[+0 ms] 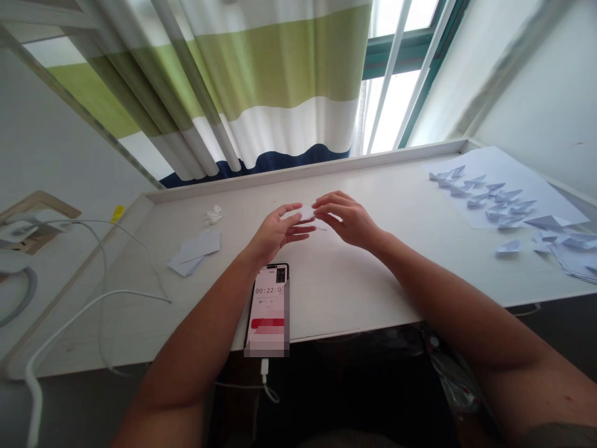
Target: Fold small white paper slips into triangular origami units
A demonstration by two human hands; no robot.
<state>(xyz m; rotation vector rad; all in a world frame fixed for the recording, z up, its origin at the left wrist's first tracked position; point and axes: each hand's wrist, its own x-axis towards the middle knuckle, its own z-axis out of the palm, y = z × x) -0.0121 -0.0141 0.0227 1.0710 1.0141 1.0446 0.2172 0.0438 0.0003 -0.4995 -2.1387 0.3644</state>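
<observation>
Between my two hands, above the middle of the white table, is a small piece of white paper (307,213). My left hand (278,230) grips its left side between thumb and index finger, the other fingers stretched out below. The fingertips of my right hand (347,219) pinch its right edge. Part of the paper is hidden by the fingers, so its folds cannot be made out. Several folded paper boats (506,194) stand at the right on a large white sheet (494,160), and one more boat (508,248) lies nearer the front.
A phone (268,305) showing a timer lies by the front edge, under my left wrist. Left of it are loose paper slips (199,246) and a crumpled paper scrap (213,215). White cables (88,311) cross the table's left side. A paper stack (576,258) sits far right.
</observation>
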